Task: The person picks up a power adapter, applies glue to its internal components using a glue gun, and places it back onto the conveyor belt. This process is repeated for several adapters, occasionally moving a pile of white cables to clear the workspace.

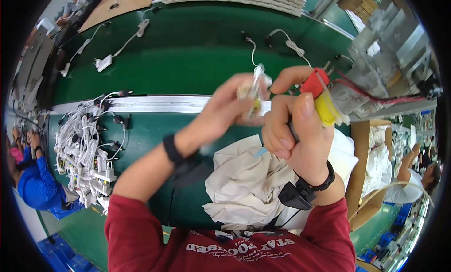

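My left hand (pixel 224 107) is raised over the green work surface (pixel 188 56) and pinches a small item in a clear plastic bag (pixel 254 91). Next to it, my right hand (pixel 293 126) grips a red and yellow tape dispenser (pixel 321 97), its forefinger reaching toward the top of the bag. Both hands nearly touch at the bag. What is inside the bag is blurred; it looks white and yellow.
A tangled pile of white chargers with cables (pixel 87 150) lies at the left. A crumpled cream cloth (pixel 244 183) lies under my hands. More white cables (pixel 108 58) lie farther back. Cardboard boxes (pixel 364 178) stand at the right. Other people sit at the far left (pixel 33 178) and far right (pixel 413 178).
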Demonstrator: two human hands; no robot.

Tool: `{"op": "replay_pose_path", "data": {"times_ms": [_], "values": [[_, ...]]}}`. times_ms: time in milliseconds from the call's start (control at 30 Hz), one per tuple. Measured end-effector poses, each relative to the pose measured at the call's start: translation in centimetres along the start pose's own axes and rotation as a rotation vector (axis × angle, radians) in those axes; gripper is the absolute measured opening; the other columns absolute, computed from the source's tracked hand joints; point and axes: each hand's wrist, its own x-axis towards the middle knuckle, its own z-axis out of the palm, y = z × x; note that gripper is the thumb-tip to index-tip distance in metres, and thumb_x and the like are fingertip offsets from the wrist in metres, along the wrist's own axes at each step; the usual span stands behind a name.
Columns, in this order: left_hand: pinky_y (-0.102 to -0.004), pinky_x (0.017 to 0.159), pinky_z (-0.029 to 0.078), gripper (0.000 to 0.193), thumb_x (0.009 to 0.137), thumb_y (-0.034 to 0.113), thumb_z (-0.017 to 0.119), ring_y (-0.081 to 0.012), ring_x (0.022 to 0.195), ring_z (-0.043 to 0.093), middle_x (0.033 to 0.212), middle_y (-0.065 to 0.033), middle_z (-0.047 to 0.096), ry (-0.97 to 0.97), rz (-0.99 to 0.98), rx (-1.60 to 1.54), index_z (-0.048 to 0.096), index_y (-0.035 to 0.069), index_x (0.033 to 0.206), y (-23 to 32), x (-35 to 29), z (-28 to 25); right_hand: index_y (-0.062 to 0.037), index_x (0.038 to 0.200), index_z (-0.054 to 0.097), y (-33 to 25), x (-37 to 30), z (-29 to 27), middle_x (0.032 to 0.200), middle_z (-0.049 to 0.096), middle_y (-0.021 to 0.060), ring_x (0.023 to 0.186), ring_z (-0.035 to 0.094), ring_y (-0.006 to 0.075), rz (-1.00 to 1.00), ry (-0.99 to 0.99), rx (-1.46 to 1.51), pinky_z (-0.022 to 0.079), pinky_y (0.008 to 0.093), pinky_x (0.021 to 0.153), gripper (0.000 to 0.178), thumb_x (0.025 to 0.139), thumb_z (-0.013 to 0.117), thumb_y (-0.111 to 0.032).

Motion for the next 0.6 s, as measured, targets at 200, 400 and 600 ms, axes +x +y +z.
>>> {"op": "replay_pose_path", "data": {"times_ms": [200,400,600], "values": [[-0.0368,0.079,0.050,0.038,0.079,0.010,0.056,-0.0285,0.095,0.059,0.106,-0.0161,0.056,0.144,0.957,1.296,0.051,0.002,0.115,4.2,12.4,-0.3,-0.0029,0.104,0.036,0.7,-0.2,0.0,0.048,0.030,-0.0019,0.035,0.027,0.0054,-0.022,-0.038,-0.001,0.024,0.0209,0.034,0.041,0.095,0.040,-0.043],[-0.0391,0.080,0.050,0.040,0.074,0.021,0.064,-0.0363,0.095,0.056,0.103,-0.0217,0.054,0.306,0.239,1.734,0.053,-0.003,0.105,-0.5,10.3,-2.7,-0.0051,0.102,0.038,1.0,-0.2,0.6,0.048,0.030,-0.0027,0.035,0.026,0.0049,-0.058,0.000,0.018,0.023,0.0205,0.034,0.035,0.097,0.038,-0.040],[-0.0399,0.085,0.047,0.045,0.076,0.023,0.063,-0.0340,0.104,0.053,0.112,-0.0192,0.053,0.269,0.322,1.759,0.050,-0.001,0.113,6.0,2.1,-5.7,-0.0062,0.101,0.039,1.0,-0.3,1.0,0.048,0.029,-0.0038,0.035,0.026,0.0041,-0.051,0.013,0.056,0.022,0.0193,0.034,0.032,0.098,0.037,-0.038]]}}
